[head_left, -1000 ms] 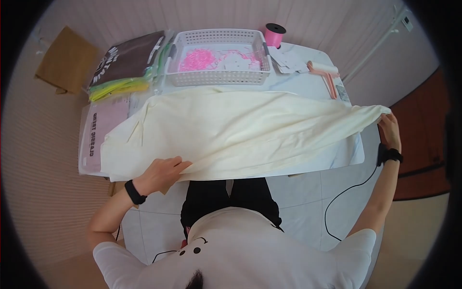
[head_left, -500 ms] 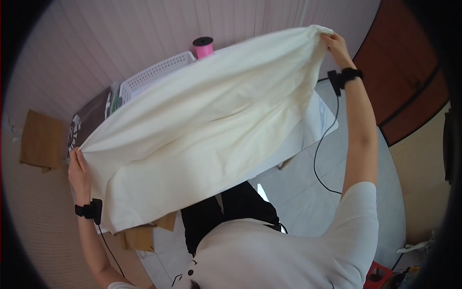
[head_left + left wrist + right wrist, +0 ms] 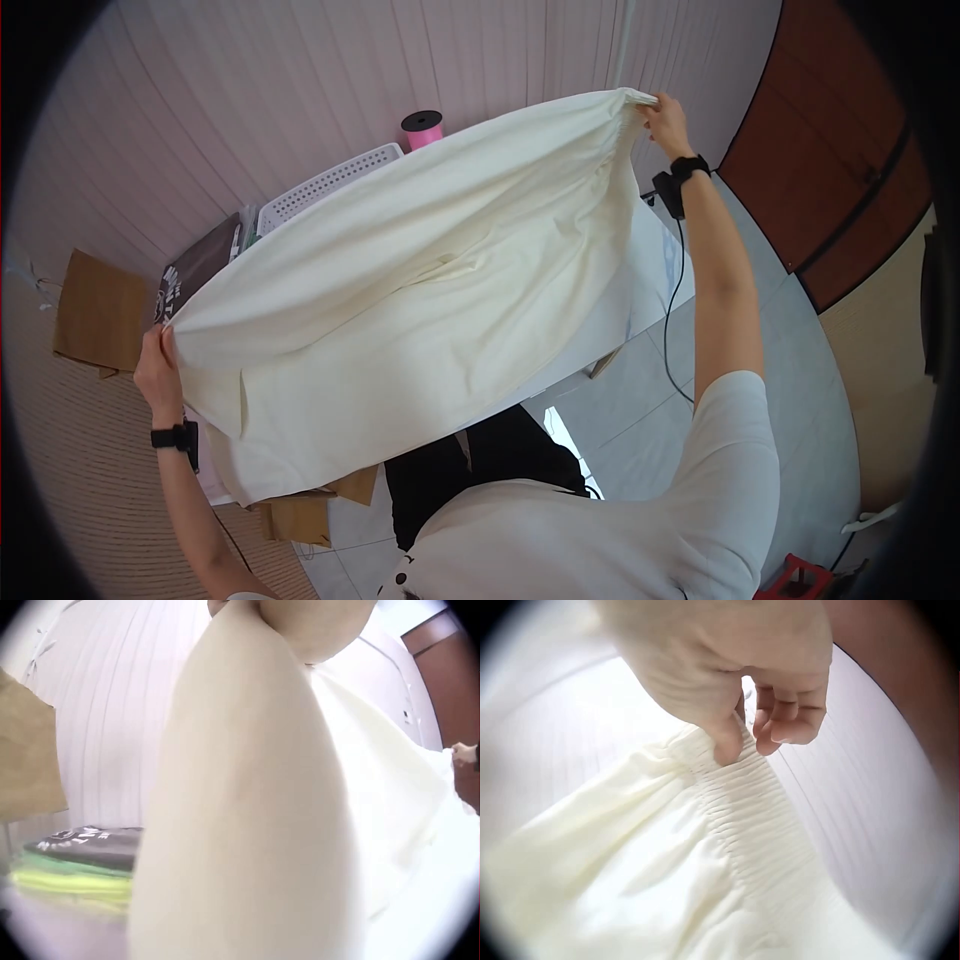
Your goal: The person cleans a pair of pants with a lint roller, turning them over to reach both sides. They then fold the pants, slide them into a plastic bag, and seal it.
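Observation:
A cream garment [image 3: 400,300] with a gathered elastic waistband [image 3: 742,810] is stretched between both hands over the table. At its left upper corner, my left hand [image 3: 157,375] grips the edge of the cloth. My right hand [image 3: 668,125] holds the opposite end, raised higher. Seen from the right wrist, the thumb [image 3: 729,742] presses at the top of the waistband, and the other fingers are curled. The garment's upper edge is pulled fairly taut, while the lower part sags in folds toward the table's front edge. A short slit-like fold shows near its left end.
Behind the garment stand a white perforated basket [image 3: 330,188], partly hidden, and a pink ribbon spool [image 3: 424,132]. Bagged folded clothes [image 3: 82,859] lie at the table's left. A brown paper bag [image 3: 100,312] hangs on the left wall. Thin cables run from the wrist cameras.
My left hand has gone from the garment's near edge to its far left corner. Both hands lifted the cloth off the table, then lowered the right end slightly. The head view has turned.

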The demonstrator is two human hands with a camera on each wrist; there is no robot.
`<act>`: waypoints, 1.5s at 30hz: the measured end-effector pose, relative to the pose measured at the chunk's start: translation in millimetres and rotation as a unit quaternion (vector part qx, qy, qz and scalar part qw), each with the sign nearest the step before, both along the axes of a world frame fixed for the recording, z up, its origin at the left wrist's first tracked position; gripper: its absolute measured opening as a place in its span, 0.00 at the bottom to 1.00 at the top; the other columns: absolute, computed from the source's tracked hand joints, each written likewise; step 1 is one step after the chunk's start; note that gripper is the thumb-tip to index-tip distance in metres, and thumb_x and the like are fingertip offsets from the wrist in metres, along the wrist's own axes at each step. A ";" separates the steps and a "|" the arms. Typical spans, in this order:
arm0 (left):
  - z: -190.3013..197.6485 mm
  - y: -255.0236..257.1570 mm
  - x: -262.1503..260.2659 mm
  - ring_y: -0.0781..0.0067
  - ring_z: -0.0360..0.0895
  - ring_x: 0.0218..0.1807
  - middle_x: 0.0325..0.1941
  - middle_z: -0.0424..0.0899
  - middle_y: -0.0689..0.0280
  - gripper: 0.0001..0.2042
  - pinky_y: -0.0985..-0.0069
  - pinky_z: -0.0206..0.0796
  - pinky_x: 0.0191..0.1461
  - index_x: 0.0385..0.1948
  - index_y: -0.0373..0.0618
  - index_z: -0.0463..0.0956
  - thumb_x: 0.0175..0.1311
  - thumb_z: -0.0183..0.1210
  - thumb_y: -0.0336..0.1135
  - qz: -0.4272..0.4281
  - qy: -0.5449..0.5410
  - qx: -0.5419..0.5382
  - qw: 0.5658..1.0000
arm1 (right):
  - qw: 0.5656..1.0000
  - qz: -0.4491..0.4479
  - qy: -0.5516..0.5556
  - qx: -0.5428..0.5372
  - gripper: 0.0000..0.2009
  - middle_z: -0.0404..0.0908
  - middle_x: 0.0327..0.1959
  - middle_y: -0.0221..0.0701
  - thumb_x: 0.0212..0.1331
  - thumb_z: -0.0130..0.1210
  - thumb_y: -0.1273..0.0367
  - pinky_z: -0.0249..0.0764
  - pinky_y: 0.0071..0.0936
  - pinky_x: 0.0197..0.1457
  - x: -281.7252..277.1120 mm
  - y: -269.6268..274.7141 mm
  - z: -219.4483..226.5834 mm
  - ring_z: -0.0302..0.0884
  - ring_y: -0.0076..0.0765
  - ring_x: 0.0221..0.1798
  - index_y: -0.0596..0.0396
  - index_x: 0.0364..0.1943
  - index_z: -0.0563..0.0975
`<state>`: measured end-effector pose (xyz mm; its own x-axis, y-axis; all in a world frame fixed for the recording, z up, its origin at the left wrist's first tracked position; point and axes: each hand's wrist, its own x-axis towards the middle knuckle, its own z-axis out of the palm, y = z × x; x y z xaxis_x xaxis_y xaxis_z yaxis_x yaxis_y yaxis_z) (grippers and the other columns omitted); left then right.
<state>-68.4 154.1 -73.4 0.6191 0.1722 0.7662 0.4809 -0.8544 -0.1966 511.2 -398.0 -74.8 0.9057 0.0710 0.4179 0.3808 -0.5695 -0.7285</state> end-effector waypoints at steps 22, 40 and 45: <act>-121.2 -83.1 -90.7 0.60 0.75 0.31 0.35 0.76 0.62 0.12 0.69 0.67 0.36 0.42 0.42 0.71 0.57 0.58 0.31 -0.028 0.196 -0.455 0.868 | 0.953 0.011 0.295 -0.065 0.35 0.75 0.51 0.44 0.54 0.54 0.47 0.69 0.38 0.58 -55.2 -82.5 -107.1 0.74 0.41 0.54 0.65 0.57 0.69; -125.4 -30.4 -35.3 0.45 0.53 0.69 0.69 0.54 0.43 0.42 0.50 0.49 0.67 0.65 0.40 0.55 0.50 0.65 0.51 0.220 0.276 -0.341 0.871 | 0.956 0.096 0.214 -0.175 0.30 0.80 0.47 0.45 0.47 0.65 0.59 0.72 0.30 0.51 -42.1 -67.7 -112.8 0.79 0.39 0.47 0.68 0.51 0.73; -122.6 -78.6 -45.3 0.45 0.52 0.70 0.68 0.54 0.43 0.37 0.48 0.47 0.66 0.63 0.42 0.60 0.53 0.63 0.51 0.043 0.308 -0.309 0.899 | 0.948 0.094 0.177 -0.248 0.32 0.77 0.48 0.45 0.50 0.63 0.57 0.73 0.30 0.49 -42.4 -80.3 -124.8 0.78 0.37 0.45 0.69 0.53 0.70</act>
<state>-113.7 75.5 -196.0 0.8569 0.5149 0.0241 0.5134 -0.8567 0.0503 468.8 -478.3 -199.6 0.9351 0.3526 -0.0371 0.2904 -0.8219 -0.4901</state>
